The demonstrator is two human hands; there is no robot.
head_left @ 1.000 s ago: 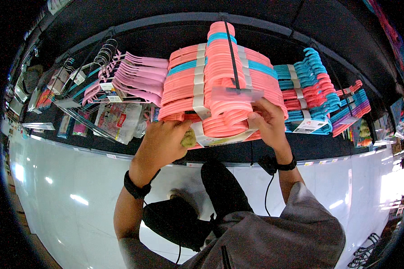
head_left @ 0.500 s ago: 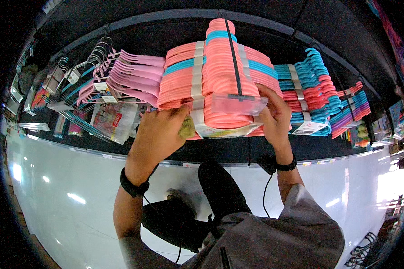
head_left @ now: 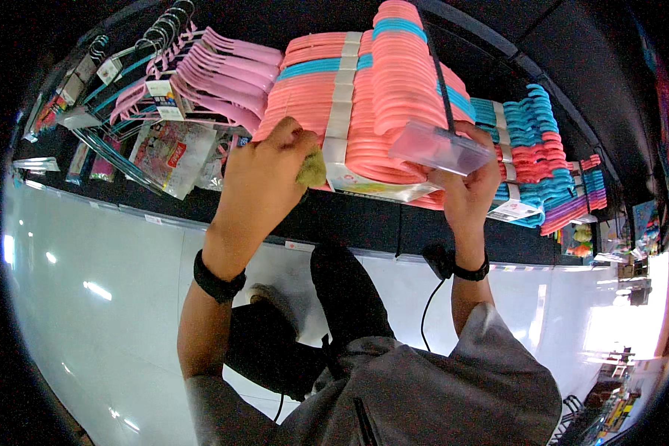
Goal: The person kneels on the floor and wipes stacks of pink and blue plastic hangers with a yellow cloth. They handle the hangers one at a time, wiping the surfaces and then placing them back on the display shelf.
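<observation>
A thick stack of coral-pink hangers (head_left: 305, 93) with a blue band hangs on a black display hook (head_left: 442, 85). At the hook's front end sits a clear plastic label holder (head_left: 442, 147), tilted down to the right. My right hand (head_left: 470, 182) is closed around its right end, thumb below and fingers behind. My left hand (head_left: 264, 175) is closed on a wad of olive-green cloth (head_left: 312, 169), its knuckles against the lower left of the pink stack. What its fingertips touch is hidden.
Lilac hangers (head_left: 219, 74) hang to the left, above clear-bagged goods (head_left: 175, 152). Blue and pink hangers (head_left: 524, 149) hang to the right, with purple ones beyond. Below runs a black shelf edge (head_left: 357, 219), over a shiny pale floor (head_left: 111, 275). A cable (head_left: 426, 320) trails from my right wrist.
The view has turned slightly, so the hangers sit higher and tilted. My left hand has risen a little along the stack. The label holder now slants, with my right hand on its end.
</observation>
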